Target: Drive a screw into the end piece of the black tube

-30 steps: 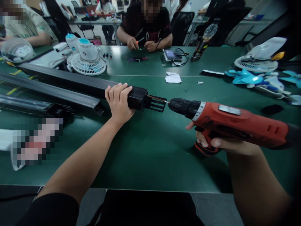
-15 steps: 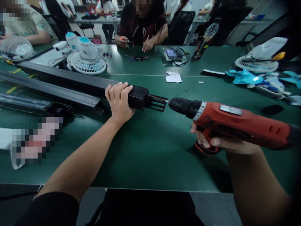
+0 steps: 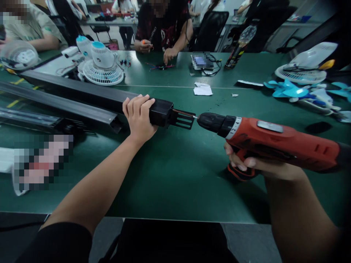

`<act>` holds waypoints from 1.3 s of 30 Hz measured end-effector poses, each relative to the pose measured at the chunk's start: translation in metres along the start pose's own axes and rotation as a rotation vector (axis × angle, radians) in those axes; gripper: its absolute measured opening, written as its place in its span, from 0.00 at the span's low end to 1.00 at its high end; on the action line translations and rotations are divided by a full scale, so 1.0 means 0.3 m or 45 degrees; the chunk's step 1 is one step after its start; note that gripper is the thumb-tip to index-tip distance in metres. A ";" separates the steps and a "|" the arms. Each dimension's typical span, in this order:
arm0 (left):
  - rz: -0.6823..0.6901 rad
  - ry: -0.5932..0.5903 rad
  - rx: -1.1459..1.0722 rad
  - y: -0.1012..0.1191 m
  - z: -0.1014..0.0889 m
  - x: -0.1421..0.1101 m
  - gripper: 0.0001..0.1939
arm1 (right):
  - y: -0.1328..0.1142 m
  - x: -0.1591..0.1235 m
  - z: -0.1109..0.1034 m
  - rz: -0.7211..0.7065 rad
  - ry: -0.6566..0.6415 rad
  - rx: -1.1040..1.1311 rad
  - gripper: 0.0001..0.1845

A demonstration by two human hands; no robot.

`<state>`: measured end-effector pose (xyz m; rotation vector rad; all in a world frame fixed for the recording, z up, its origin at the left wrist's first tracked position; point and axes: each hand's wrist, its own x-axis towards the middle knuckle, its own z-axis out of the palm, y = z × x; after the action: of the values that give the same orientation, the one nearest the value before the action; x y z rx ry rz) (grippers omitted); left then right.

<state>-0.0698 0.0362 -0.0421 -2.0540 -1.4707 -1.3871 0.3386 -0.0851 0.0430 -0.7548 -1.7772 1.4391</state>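
My left hand [image 3: 140, 118] is wrapped over a long black metal bar [image 3: 98, 90] near its right end. From that end sticks out a flat black slotted bracket [image 3: 183, 119]. My right hand [image 3: 246, 160] grips the handle of a red and black cordless drill [image 3: 282, 142], lying on its side with the chuck pointing left. The drill's thin bit [image 3: 195, 117] meets the bracket's end or lies just beside it; I cannot tell which. Where the bit's tip goes is hidden behind the bracket.
Two more black bars [image 3: 65, 104] lie at the left. Behind them stand white fans [image 3: 102, 67]. Blue fan blades [image 3: 290, 89], a bottle [image 3: 241, 45], a paper scrap [image 3: 203, 89] and a device with cables [image 3: 203, 61] are on the green table [image 3: 175, 182]. A person sits opposite, handling wires.
My hands, the bar and the drill hold almost the same place. The person opposite has moved a hand down onto the wires on the table.
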 end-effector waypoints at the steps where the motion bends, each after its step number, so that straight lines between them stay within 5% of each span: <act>1: -0.002 -0.010 -0.003 0.000 -0.001 0.001 0.30 | 0.000 0.000 0.000 -0.006 -0.002 -0.003 0.19; 30: 0.133 0.137 0.058 -0.014 0.017 -0.011 0.30 | 0.001 0.019 0.011 -0.020 -0.013 0.085 0.18; 39: 0.031 0.011 -0.003 -0.009 0.004 -0.004 0.29 | 0.028 -0.005 0.003 -0.108 0.122 0.012 0.21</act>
<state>-0.0714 0.0376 -0.0447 -2.0582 -1.4363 -1.3870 0.3388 -0.0850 0.0345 -0.7230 -1.7079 1.3329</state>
